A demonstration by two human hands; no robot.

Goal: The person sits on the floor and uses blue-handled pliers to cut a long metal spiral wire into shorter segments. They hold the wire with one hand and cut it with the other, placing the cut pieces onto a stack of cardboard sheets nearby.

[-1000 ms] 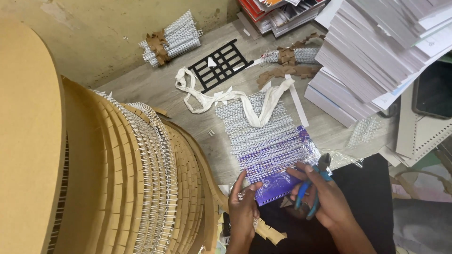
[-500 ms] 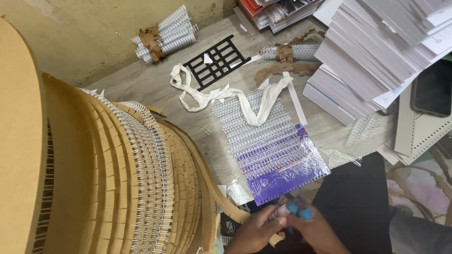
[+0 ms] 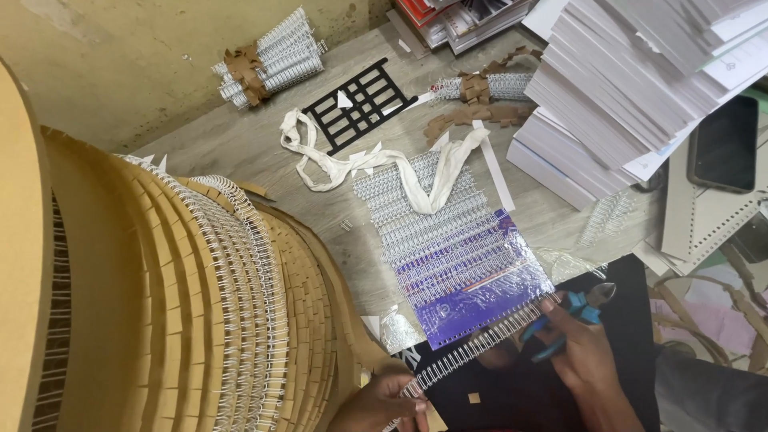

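Observation:
A long strip of white wire binding comb (image 3: 480,346) runs along the near edge of a purple booklet with a clear cover (image 3: 480,276). My left hand (image 3: 380,404) pinches the strip's lower left end, next to a big brown cardboard spool of the same wire (image 3: 200,320). My right hand (image 3: 580,352) holds blue-handled cutting pliers (image 3: 580,308) at the strip's right end. The booklet lies on a row of white wire combs (image 3: 416,216).
A twisted white cloth strip (image 3: 376,168) and a black plastic grid (image 3: 360,104) lie beyond the booklet. Stacks of white paper (image 3: 624,88) rise at the right, beside a dark phone (image 3: 724,144). Bundled wire combs (image 3: 268,56) sit near the wall.
Both hands dropped low under the booklet half a second ago. Now they are apart, stretching the wire strip along the booklet's near edge, and the pliers are back in view.

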